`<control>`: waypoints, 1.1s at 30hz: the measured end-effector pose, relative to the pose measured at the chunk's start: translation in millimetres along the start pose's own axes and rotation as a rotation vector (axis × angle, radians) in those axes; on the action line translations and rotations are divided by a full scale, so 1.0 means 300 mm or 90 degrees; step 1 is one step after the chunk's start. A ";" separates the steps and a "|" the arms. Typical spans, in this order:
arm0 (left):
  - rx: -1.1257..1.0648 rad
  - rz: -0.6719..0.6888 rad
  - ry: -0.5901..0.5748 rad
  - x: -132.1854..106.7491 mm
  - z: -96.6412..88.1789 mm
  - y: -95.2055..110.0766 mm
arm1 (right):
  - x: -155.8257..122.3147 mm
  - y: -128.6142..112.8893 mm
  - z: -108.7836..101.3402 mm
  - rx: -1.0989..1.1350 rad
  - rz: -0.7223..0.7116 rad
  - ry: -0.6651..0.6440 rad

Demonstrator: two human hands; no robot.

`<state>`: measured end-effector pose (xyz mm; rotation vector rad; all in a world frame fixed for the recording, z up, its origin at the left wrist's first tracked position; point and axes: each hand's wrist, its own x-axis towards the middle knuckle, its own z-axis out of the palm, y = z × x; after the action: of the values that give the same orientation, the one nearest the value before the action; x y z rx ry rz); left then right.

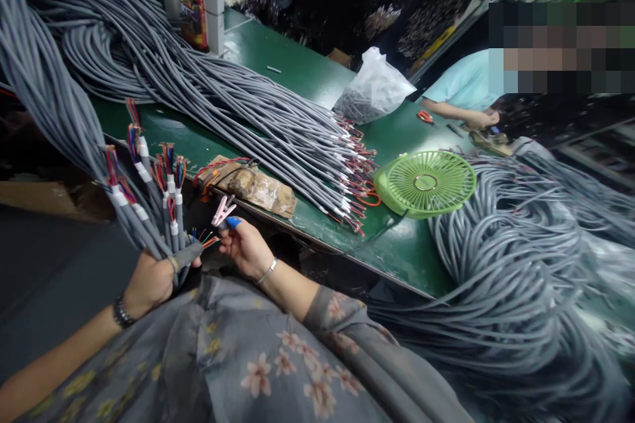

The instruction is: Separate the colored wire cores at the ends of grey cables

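My left hand (151, 277) is closed round a bundle of grey cables (149, 211) whose stripped ends show coloured wires and white sleeves pointing up. One cable end with thin coloured wires sticks out to the right of that fist. My right hand (245, 244), with a blue cover on a fingertip, pinches a small pink tool (223, 210) close to those wire tips. Both hands hover over my lap, in front of the green table (307, 79).
A big heap of grey cables (223, 106) lies across the table, another (520, 264) at the right. A green fan (426, 182), a brown worn pad (258, 188) and a plastic bag (374, 89) sit on the table. Another person's arm (461, 115) works at the far right.
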<state>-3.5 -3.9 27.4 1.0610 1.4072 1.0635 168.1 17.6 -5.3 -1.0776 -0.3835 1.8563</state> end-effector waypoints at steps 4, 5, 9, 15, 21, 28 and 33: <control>-0.075 -0.074 -0.022 -0.009 0.020 0.052 | 0.038 -0.017 -0.026 -0.014 -0.010 -0.040; -0.084 -0.077 -0.031 -0.008 0.027 0.062 | 0.051 -0.015 -0.027 -0.029 -0.023 -0.052; -0.102 -0.088 -0.051 0.004 0.060 0.080 | 0.097 0.004 -0.029 -0.109 -0.121 -0.094; -0.102 -0.078 -0.029 0.021 0.083 0.068 | 0.112 0.020 -0.031 -0.198 -0.291 -0.049; -0.108 -0.072 -0.012 0.021 0.091 0.055 | 0.123 0.005 0.008 0.050 -0.056 -0.111; -0.079 -0.056 -0.014 0.025 0.092 0.032 | 0.108 -0.006 0.032 0.129 -0.021 -0.081; -0.070 -0.043 -0.034 0.014 0.058 0.010 | 0.090 -0.021 0.024 0.099 0.006 -0.114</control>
<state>13.6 2.1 28.0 0.9483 1.3179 1.0441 160.7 44.7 -11.0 -0.8136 -0.3315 1.9622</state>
